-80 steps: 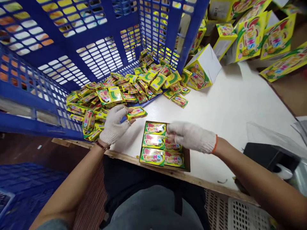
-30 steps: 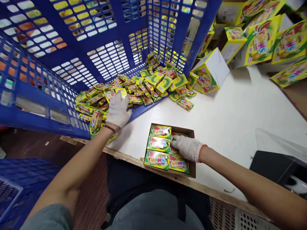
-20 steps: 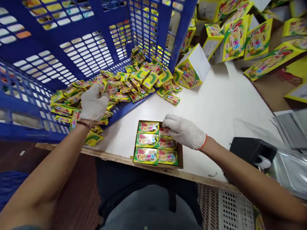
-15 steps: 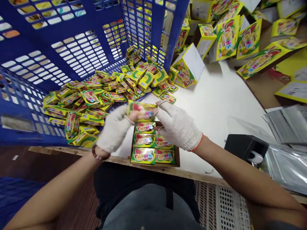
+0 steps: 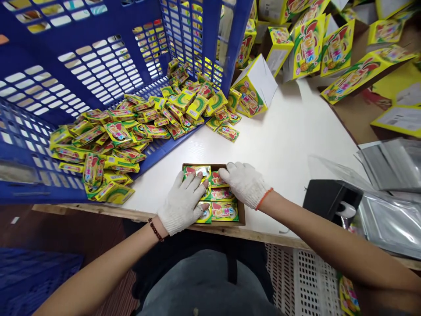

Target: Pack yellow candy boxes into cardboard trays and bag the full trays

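While my left hand [image 5: 182, 205] rests loosely open on the candy boxes [image 5: 225, 212] in the carton [image 5: 242, 215], only touching them, my right hand [image 5: 246, 183] curls over its far-right corner; whether it grips, I can't tell. The carton sits near the white tabletop's [image 5: 283, 145] front edge, a blue crate [image 5: 108, 25] beyond it leftward, yellow display boxes [image 5: 308, 46] beyond it rightward.

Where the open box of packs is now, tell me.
In the head view, the open box is just below centre, at the near edge of the white table, right of the blue crate, partly under the left hand and right hand.
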{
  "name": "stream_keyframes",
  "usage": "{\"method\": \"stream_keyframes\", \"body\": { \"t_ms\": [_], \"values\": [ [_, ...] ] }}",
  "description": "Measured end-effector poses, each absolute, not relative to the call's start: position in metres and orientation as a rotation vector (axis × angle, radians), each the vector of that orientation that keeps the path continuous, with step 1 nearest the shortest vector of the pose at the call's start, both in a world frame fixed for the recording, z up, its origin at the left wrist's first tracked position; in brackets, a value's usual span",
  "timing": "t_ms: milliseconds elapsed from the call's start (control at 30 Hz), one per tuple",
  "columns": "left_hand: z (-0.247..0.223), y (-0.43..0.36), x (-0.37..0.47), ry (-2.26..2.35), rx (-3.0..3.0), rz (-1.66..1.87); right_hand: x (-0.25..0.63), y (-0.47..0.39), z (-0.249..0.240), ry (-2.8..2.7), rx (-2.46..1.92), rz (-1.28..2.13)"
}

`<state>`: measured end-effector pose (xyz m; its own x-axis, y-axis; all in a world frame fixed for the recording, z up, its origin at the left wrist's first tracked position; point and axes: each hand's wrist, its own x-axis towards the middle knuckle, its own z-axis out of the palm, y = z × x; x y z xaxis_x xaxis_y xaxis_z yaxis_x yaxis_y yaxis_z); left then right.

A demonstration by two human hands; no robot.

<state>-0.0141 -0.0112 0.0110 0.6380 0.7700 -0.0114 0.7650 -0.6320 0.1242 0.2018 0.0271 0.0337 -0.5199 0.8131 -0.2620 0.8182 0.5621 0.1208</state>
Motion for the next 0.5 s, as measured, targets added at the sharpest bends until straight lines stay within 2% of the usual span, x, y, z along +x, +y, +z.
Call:
{"method": "stream_keyframes", "body": {
  "t_ms": [333, 500],
  "values": [
    [0.008, -0.011, -0.015, 1.3, 2.729, 0.079, 0.197, 0.028, 0.023, 2.545, 1.364, -0.022],
    [0.009, -0.01, -0.015, 1.293, 2.724, 0.075, 0.194, 0.041, 0.025, 2.523, 1.225, -0.172]
  ]
}}
